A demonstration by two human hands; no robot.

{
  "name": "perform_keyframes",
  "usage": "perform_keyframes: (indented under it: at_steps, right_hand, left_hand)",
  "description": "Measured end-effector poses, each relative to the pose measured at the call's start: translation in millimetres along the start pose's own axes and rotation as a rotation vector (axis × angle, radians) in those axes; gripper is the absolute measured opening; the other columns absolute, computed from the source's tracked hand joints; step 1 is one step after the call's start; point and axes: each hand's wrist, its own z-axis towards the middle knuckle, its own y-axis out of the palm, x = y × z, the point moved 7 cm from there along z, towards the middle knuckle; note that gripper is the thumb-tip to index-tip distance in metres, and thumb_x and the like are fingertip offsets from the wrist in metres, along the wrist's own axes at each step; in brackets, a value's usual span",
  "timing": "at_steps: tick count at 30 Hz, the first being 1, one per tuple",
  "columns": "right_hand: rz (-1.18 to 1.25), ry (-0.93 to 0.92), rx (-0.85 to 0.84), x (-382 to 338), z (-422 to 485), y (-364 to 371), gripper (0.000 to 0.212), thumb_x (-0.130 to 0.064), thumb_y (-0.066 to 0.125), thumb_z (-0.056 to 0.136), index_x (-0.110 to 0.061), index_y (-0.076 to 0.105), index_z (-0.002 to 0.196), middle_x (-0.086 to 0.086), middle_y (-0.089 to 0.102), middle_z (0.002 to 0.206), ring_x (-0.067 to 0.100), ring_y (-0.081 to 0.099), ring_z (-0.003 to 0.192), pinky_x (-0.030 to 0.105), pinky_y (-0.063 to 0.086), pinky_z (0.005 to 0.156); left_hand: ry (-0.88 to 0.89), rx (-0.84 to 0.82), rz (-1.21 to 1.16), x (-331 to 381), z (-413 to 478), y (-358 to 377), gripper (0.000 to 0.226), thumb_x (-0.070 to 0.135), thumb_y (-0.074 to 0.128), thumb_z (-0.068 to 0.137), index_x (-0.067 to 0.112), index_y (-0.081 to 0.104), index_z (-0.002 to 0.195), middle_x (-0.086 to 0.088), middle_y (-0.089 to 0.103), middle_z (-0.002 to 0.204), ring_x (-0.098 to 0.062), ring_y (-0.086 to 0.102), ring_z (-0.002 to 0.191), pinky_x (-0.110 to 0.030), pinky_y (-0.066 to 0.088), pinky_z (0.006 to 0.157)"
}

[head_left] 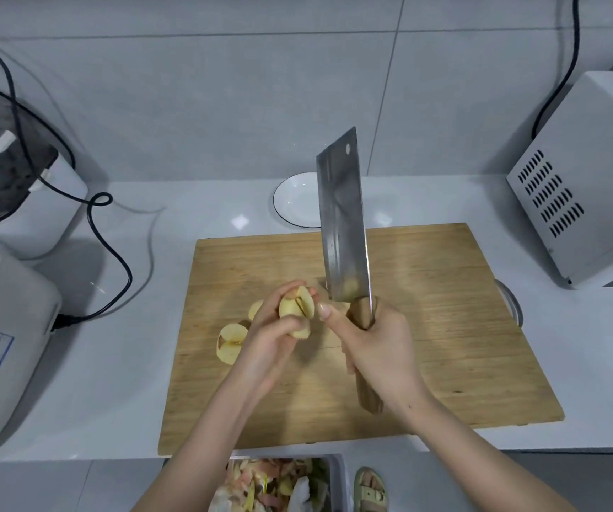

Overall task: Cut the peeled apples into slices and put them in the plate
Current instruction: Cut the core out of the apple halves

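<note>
My left hand point(271, 341) holds several pale yellow apple slices point(297, 308) bunched together above the wooden cutting board point(445, 327). My right hand point(375, 341) grips the wooden handle of a cleaver point(341, 223), whose blade points up and away from me; the right thumb touches the held slices. More cut apple pieces point(231, 343) lie on the board to the left of my left hand, one partly hidden behind it. A white plate point(293, 201) with a dark rim stands behind the board, partly covered by the blade, and nothing shows on its visible part.
A white microwave point(585, 179) stands at the right, two white appliances point(9, 308) with black cords point(113, 253) at the left. A bin of peels point(282, 485) sits on the floor below the counter edge, beside a sandalled foot point(371, 491). A metal ring point(511, 301) pokes out at the board's right edge.
</note>
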Motion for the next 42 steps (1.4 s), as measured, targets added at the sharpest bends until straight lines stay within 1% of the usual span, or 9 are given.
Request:
perform_keyframes:
  at_steps: [6, 10, 15, 20, 23, 30, 34, 37, 42]
  right_hand:
    - [0.086, 0.161, -0.036, 5, 9, 14, 0.041, -0.056, 0.075, 0.065, -0.019, 0.060, 0.057, 0.009, 0.064, 0.052, 0.019, 0.051, 0.034, 0.030, 0.040, 0.043]
    - [0.224, 0.232, -0.074, 5, 8, 17, 0.024, -0.033, 0.078, 0.073, -0.013, 0.066, 0.065, 0.013, 0.069, 0.064, 0.016, 0.048, 0.035, 0.028, 0.042, 0.042]
    - [0.314, 0.261, -0.142, 2, 6, 17, 0.027, -0.006, 0.074, 0.077, -0.018, 0.060, 0.057, -0.005, 0.056, 0.045, 0.014, 0.044, 0.037, 0.023, 0.040, 0.037]
    - [0.247, 0.333, -0.194, 9, 3, 21, 0.026, 0.008, 0.069, 0.072, -0.011, 0.053, 0.063, 0.006, 0.051, 0.051, 0.016, 0.045, 0.038, 0.027, 0.041, 0.041]
    - [0.279, 0.380, -0.210, 12, -2, 27, 0.025, 0.008, 0.071, 0.072, -0.010, 0.056, 0.064, 0.005, 0.053, 0.052, 0.014, 0.045, 0.039, 0.027, 0.041, 0.042]
    - [0.300, 0.388, -0.297, 5, -18, 45, 0.015, 0.004, 0.071, 0.075, -0.002, 0.059, 0.082, 0.001, 0.047, 0.046, 0.009, 0.041, 0.034, 0.018, 0.038, 0.035]
    - [0.311, 0.418, -0.280, 8, -24, 46, 0.027, 0.013, 0.069, 0.072, -0.007, 0.050, 0.071, 0.007, 0.047, 0.056, 0.012, 0.040, 0.037, 0.022, 0.037, 0.037]
    - [0.277, 0.432, -0.311, 14, -35, 45, 0.034, 0.012, 0.070, 0.071, -0.011, 0.046, 0.072, 0.004, 0.047, 0.053, 0.012, 0.040, 0.036, 0.024, 0.037, 0.037]
    - [0.088, 0.451, -0.501, 34, -73, 58, 0.030, 0.009, 0.072, 0.073, -0.010, 0.048, 0.078, 0.010, 0.061, 0.069, 0.010, 0.042, 0.036, 0.022, 0.039, 0.038]
  left_hand:
    - [0.154, -0.114, 0.410, 13, -14, 15, 0.059, 0.003, 0.070, 0.065, 0.020, 0.055, 0.120, -0.006, 0.058, 0.121, -0.016, 0.057, 0.103, -0.029, 0.048, 0.083]
    - [0.158, -0.130, 0.449, 15, -20, 17, 0.057, 0.001, 0.069, 0.067, 0.022, 0.056, 0.118, -0.004, 0.058, 0.114, -0.014, 0.058, 0.098, -0.029, 0.049, 0.083]
    - [0.101, -0.115, 0.299, 12, -21, 6, 0.057, -0.004, 0.066, 0.068, 0.016, 0.055, 0.120, -0.011, 0.058, 0.120, -0.020, 0.056, 0.108, -0.030, 0.048, 0.088]
    - [0.063, -0.072, 0.051, 18, -22, -1, 0.059, -0.010, 0.058, 0.063, 0.009, 0.054, 0.119, -0.017, 0.058, 0.121, -0.027, 0.053, 0.121, -0.032, 0.048, 0.091]
    - [0.028, -0.042, -0.105, 19, -23, -4, 0.059, -0.012, 0.052, 0.062, 0.005, 0.053, 0.119, -0.020, 0.058, 0.119, -0.032, 0.052, 0.123, -0.042, 0.040, 0.104]
    - [0.045, -0.009, -0.138, 18, -35, -5, 0.054, -0.011, 0.050, 0.063, 0.007, 0.056, 0.114, -0.019, 0.061, 0.114, -0.032, 0.054, 0.121, -0.049, 0.040, 0.102]
    - [0.019, 0.088, -0.460, 25, -43, -24, 0.053, -0.013, 0.044, 0.063, 0.002, 0.050, 0.113, -0.021, 0.062, 0.103, -0.040, 0.056, 0.113, -0.048, 0.035, 0.108]
    - [-0.004, 0.186, -0.509, 32, -50, -45, 0.050, -0.012, 0.041, 0.063, 0.001, 0.051, 0.110, -0.020, 0.063, 0.098, -0.041, 0.056, 0.109, -0.050, 0.033, 0.109]
    - [-0.043, 0.187, -0.549, 38, -61, -66, 0.058, -0.017, 0.060, 0.043, 0.000, 0.056, 0.098, -0.017, 0.059, 0.098, -0.039, 0.057, 0.100, -0.051, 0.034, 0.108]
